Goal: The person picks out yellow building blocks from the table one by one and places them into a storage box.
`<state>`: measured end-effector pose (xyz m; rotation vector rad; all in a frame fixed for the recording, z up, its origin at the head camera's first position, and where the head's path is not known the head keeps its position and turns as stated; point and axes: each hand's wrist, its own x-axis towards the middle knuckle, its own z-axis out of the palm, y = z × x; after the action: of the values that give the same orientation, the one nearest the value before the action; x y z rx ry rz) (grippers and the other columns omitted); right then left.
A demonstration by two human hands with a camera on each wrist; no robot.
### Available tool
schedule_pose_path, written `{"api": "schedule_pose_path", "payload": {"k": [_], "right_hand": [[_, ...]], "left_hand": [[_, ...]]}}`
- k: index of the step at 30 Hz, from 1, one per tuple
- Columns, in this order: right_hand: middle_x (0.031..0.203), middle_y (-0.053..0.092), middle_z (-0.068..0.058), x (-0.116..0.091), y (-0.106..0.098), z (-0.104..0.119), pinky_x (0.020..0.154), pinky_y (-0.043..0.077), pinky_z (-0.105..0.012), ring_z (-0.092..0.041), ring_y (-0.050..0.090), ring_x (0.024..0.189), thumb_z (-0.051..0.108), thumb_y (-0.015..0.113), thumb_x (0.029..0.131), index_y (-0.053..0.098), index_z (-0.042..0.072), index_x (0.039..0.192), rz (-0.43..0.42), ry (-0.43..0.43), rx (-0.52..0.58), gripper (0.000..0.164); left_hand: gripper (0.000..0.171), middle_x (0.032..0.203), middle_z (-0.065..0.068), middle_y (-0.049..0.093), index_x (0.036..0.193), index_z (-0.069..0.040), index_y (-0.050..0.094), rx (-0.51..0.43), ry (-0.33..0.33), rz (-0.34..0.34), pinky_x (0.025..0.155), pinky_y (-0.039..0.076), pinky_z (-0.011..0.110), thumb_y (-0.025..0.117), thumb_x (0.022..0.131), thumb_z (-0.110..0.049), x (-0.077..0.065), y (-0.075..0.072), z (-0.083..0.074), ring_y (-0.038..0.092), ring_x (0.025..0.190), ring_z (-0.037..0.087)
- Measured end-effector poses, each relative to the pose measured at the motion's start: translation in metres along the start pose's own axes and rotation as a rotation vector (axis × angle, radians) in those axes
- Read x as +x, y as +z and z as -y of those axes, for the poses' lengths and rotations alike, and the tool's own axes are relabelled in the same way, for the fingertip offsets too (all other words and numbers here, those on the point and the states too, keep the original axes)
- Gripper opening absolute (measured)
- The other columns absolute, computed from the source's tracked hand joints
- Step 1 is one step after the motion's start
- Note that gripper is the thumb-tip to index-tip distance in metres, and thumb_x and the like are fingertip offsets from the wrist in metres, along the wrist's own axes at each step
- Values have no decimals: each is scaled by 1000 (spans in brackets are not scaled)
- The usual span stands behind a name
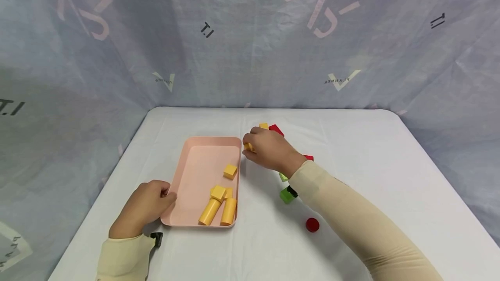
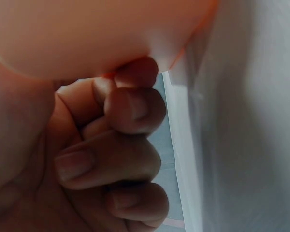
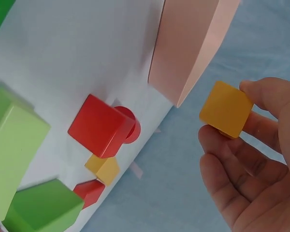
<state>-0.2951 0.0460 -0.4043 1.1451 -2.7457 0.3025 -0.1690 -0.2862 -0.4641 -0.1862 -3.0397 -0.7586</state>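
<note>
A pink tray (image 1: 199, 164) lies on the table, and my left hand (image 1: 145, 203) grips its left rim near the front corner. In the left wrist view, curled fingers (image 2: 111, 159) sit against the tray's wall. Just outside the tray's far right edge, my right hand (image 1: 269, 147) pinches a yellow block (image 3: 226, 108) between thumb and fingertips, raised above the table. Inside the tray are two yellow cylinders (image 1: 228, 211) and several yellow blocks (image 1: 230, 171), one of them resting on other pieces.
Right of the tray, partly behind my right arm, lie a green block (image 1: 287, 196), a dark red round piece (image 1: 312, 224) and a red block (image 1: 276, 130). Another yellow block (image 1: 263, 125) sits farther back. The right wrist view shows a light green block (image 3: 14, 145) too. Printed grey cloth (image 1: 250, 47) hangs behind.
</note>
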Motion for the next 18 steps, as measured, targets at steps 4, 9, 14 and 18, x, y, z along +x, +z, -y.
{"api": "schedule_pose_path", "payload": {"k": [4,9,14,18], "right_hand": [[87,53,7,0,0,3,58,46,-20,-5,46,68,32,70,83,66,18,102,10,-12,18,24],[86,54,6,0,1,7,59,47,-20,-5,46,68,33,71,83,67,17,102,9,-33,37,25],[84,51,8,0,2,11,57,46,-19,-5,45,67,31,71,83,66,18,98,-1,-45,47,21],[85,52,8,1,4,14,58,46,-18,-3,46,67,32,72,82,66,19,98,3,-38,55,21]], "left_hand": [[39,47,-7,24,53,-17,33,-2,-2,-2,42,21,27,60,82,-13,0,1,0,22,42,10],[39,48,-7,25,54,-17,33,-3,-1,0,42,21,27,60,81,-13,0,0,0,22,43,10],[39,48,-7,24,53,-17,33,-1,-1,-5,42,20,27,60,81,-13,-1,1,0,22,43,10],[39,47,-7,25,53,-17,33,-6,-3,-5,42,20,27,60,81,-13,0,1,1,22,42,10]]}}
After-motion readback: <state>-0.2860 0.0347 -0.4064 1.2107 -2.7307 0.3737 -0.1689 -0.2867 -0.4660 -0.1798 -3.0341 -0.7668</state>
